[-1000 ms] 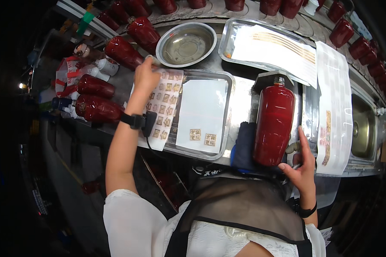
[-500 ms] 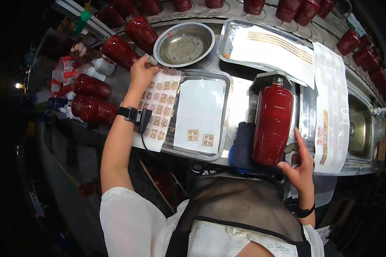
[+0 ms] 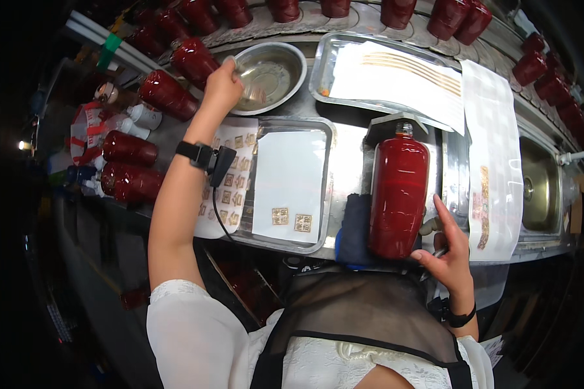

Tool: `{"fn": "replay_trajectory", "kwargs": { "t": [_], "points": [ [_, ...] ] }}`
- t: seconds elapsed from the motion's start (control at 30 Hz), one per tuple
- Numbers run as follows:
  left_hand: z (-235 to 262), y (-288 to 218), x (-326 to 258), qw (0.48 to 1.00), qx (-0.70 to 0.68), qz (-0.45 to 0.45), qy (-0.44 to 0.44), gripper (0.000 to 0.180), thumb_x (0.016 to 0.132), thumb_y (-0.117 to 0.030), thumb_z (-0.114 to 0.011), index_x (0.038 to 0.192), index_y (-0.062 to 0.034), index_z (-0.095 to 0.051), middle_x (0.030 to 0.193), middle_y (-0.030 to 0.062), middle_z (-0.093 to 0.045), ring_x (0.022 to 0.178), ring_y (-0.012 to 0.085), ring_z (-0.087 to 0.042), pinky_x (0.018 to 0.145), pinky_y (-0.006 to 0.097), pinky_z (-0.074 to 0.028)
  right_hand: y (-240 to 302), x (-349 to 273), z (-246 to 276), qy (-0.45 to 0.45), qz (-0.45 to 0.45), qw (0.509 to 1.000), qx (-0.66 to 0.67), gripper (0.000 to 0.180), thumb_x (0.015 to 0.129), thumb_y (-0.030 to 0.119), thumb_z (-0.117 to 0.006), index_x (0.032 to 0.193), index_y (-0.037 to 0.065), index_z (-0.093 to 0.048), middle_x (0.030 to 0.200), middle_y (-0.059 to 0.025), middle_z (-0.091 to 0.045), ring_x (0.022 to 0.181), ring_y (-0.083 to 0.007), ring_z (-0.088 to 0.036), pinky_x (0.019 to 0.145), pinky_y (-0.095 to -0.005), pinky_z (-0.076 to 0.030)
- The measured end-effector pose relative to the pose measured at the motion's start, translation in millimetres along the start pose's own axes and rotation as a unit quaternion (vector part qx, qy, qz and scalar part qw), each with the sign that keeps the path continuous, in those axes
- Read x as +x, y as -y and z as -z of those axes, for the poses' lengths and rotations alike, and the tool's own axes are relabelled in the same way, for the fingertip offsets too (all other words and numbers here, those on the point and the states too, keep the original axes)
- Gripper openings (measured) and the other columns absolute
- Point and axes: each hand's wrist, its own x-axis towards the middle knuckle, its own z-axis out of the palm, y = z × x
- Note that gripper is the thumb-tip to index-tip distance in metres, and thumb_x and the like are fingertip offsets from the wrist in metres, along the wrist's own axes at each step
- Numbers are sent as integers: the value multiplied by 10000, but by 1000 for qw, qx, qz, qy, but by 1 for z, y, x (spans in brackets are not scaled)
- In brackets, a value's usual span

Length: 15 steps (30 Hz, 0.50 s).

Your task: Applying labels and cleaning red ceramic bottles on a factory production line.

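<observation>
My left hand is at the near left rim of a metal bowl with clear liquid. Its fingers are pinched on a small gold-brown decal, blurred over the liquid. A dark red glass bottle lies in front of me on a holder, neck pointing away. My right hand is beside the bottle's base, thumb and index finger spread apart, thumb tip close to the glass; whether it touches I cannot tell. The other fingers are partly hidden. Left of centre is a sheet of gold decals, partly behind my left forearm.
A metal tray holds white paper with two gold decals. Behind, another tray carries a gold-striped sheet. A long printed sheet lies by the sink. Red bottles lie at left; several stand along the back conveyor.
My left hand has moved from the top of the decal sheet away from me to the bowl, taking the decal with it. My right hand stays beside the bottle's base. The view has shifted slightly.
</observation>
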Motion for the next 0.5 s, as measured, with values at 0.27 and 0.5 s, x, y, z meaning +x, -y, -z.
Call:
{"fn": "replay_trajectory", "kwargs": {
  "t": [0.27,0.5],
  "points": [
    [11,-26,-15,999,-29,5,23,325,774,1,-661,1098,-21,-643,765,62,-674,709,132,-640,690,283,-509,-3,-2,8,-33,-4,999,26,874,727,285,-831,1475,52,-444,874,-27,-613,578,-85,-378,538,-231,-353],
    [91,-166,-116,962,-201,-103,155,350,879,42,-594,1228,17,-587,894,30,-614,866,91,-579,836,252,-459,0,19,2,-81,25,994,67,522,911,84,-617,1417,30,-499,849,-26,-598,586,-48,-458,563,-209,-387]
  ]
}}
